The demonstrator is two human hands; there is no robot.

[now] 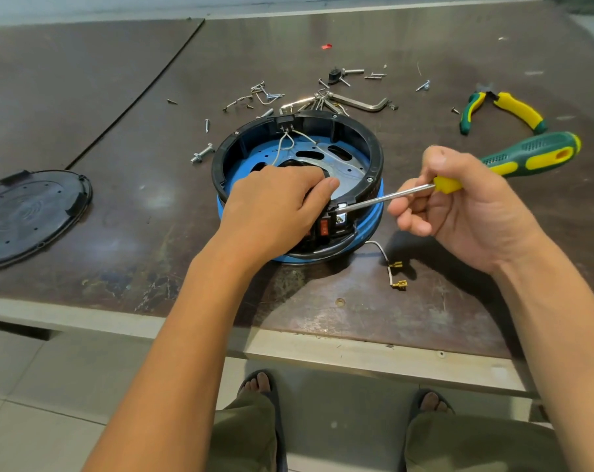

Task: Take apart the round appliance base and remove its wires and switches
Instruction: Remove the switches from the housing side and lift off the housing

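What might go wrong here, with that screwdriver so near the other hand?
The screwdriver tip sits at the switches, right beside the thumb of the left hand; a slip might jab it. Levering with the right hand could crack the round base rim. Loose screws might roll away.

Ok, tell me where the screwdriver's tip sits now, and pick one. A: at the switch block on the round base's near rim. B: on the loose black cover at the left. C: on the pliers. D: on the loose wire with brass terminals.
A: the right hand holds the screwdriver, and its metal shaft ends at the switch block on the near rim of the round base, which the left hand grips.
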